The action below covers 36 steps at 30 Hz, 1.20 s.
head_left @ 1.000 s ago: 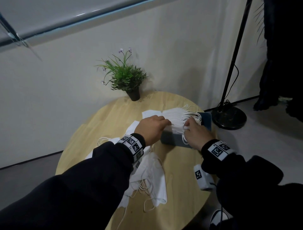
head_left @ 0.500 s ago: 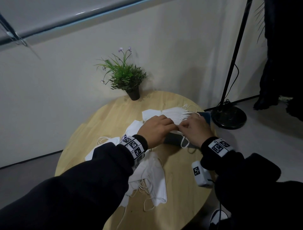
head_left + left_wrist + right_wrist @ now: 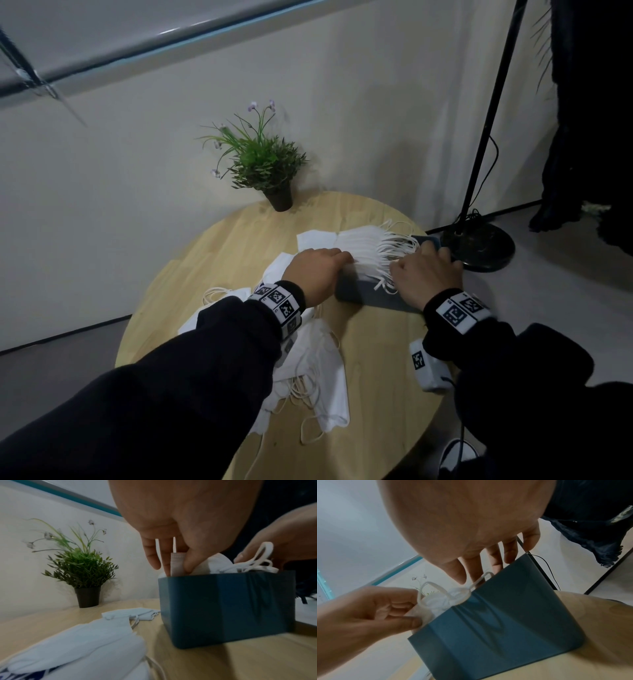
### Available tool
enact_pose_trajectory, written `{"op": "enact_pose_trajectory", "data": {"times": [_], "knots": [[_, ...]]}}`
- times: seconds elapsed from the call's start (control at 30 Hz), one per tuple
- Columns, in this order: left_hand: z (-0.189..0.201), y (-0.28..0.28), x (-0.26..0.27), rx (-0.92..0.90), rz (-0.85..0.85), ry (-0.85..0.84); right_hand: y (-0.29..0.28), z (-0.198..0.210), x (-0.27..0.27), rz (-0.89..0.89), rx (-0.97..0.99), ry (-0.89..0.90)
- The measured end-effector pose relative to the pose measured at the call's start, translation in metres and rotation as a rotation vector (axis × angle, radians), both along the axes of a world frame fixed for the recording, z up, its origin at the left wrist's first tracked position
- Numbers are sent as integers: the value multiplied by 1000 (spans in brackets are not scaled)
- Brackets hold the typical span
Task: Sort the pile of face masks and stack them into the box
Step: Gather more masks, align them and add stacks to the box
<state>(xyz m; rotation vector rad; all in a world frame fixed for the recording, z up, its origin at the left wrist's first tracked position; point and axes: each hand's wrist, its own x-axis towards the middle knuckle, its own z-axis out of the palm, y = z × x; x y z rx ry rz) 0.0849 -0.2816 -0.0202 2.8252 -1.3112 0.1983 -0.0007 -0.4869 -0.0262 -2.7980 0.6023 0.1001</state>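
Two hands work at the blue box (image 3: 373,296), which stands on the round wooden table (image 3: 212,253) at its right side. Left of the box, a loose pile of white masks (image 3: 318,373) lies on the table, under the dark left sleeve (image 3: 191,370), and two more flat masks (image 3: 137,613) lie just beside the left wall of the box. Behind the box, near the wall, stands a small potted plant (image 3: 263,164).

At the left end of the box, the left hand (image 3: 317,272) reaches down from above. Its thumb and fingers (image 3: 151,553) are bent and pinch the folded edge of the mask stack (image 3: 363,248) that stands in the box and rises above its rim. In the left wrist view the thumb presses the edge against the fingers.

At the right end of the box, the right hand (image 3: 426,274) lies over the stack with its fingers (image 3: 509,550) almost straight and a little spread. The fingertips touch the white ear loops (image 3: 440,588) and the top of the masks; they do not close around anything. Some loops hang over the near rim of the box.

Right of the box, on the floor, stands the black round base of a lamp stand (image 3: 479,245).
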Motion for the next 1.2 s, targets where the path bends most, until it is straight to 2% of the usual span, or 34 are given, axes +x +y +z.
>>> {"op": "enact_pose_trajectory", "data": {"times": [0.07, 0.2, 0.3, 0.4, 0.47, 0.57, 0.67, 0.73, 0.83, 0.93, 1.0, 1.1, 1.2], "knots": [[-2, -1, 3, -57, 1, -38, 0, 1, -1, -2, -8, 9], [-8, -4, 4, -49, 3, -63, 1, 7, -4, -18, -35, -23], [-9, -1, 2, -187, -7, -80, 3, 10, -6, -6, -35, -195], [-18, 5, 2, -198, -31, -103, 11, 9, -6, 164, 33, -375], [-23, 12, 3, -210, -24, -91, 21, 7, -4, 269, 14, -332], [-16, 32, 4, -350, 83, 44, 30, 2, 1, 247, -42, -284], [-3, 80, 15, -417, 347, 145, 33, 1, 4, 236, 3, -459], [0, 128, 29, -305, 585, 232, 39, 2, 6, 262, 103, -573], [-5, 197, 34, -47, 905, 416, 58, 2, 6, 384, 373, -690], [-19, 241, 22, 60, 1081, 533, 86, 2, 4, 443, 545, -685], [-29, 257, 16, 1, 1127, 561, 101, 1, 5, 379, 718, -573], [-27, 267, 22, -110, 1101, 435, 117, -3, 12, 287, 887, -452], [-22, 264, 29, -88, 1026, 440, 126, -3, 18, 235, 991, -405]]}}
